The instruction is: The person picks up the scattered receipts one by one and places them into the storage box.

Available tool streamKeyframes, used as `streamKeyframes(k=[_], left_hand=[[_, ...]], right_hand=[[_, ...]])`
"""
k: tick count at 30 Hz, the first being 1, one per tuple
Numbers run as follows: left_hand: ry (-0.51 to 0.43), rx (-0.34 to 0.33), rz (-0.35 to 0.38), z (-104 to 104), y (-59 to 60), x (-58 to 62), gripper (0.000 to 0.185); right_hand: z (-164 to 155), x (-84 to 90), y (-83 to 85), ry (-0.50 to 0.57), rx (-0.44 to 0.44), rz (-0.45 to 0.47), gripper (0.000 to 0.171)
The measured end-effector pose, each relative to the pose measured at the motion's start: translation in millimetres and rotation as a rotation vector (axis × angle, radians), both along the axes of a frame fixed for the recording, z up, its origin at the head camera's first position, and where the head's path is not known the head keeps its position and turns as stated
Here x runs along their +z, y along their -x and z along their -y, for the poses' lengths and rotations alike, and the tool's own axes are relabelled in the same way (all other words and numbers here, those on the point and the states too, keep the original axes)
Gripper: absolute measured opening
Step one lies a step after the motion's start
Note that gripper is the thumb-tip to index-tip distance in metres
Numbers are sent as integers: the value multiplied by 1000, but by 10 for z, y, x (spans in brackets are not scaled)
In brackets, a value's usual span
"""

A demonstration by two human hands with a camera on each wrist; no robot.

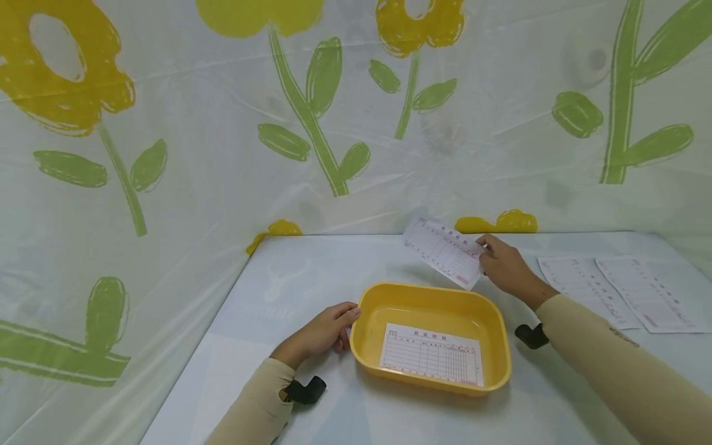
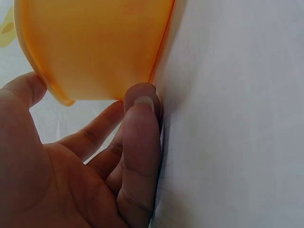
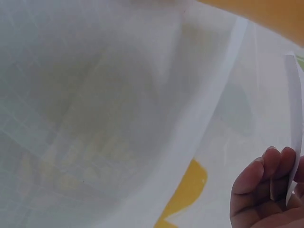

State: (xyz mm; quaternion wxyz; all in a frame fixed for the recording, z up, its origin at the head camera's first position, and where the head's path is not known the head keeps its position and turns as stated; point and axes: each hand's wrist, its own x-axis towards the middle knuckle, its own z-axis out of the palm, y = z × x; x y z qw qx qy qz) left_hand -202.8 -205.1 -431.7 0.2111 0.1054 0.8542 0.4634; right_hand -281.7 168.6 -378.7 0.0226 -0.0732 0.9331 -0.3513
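Printed slip (image 1: 442, 252): held aloft above the pale table (image 1: 328, 272), at 12 o'clock from the middle of the yellow tray (image 1: 431, 303).
Lie from the grip: it reaches toward 9 o'clock from the right hand (image 1: 512, 270), the nearer hand; its long axis slants from 10 to 4 o'clock. The lower corner comes close to the tray's far rim; whether they touch, I cannot tell.
Paper's look: white, thin, ruled in rows and columns, with a title line and a pinkish patch near the lower corner; nearly edge-on and slightly bowed in the right wrist view.
Right-hand grip: thumb and fingers pinch the slip by its 3 o'clock end.
Left hand (image 1: 325, 327): holds the tray's 9 o'clock end, thumb at the rim, fingers bent by the outer wall.
Tray slip (image 1: 431, 354): similar, face up inside, title toward 12 o'clock.
Table slips (image 1: 586, 290): two, side by side, between 2 and 3 o'clock from the tray.
Flowered cloth (image 1: 183, 198): hangs beyond the table's 12 o'clock edge.
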Motion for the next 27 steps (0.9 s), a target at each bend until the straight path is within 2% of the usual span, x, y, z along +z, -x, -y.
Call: streamKeyframes(k=[10, 27], left_hand=[[-1, -4, -4, -12, -1, -37, 47], [-4, 9, -5, -20, -12, 2, 46]], right_hand=[[-65, 40, -169, 65, 2, -72, 38], [-113, 139, -360, 144, -6, -213, 34]])
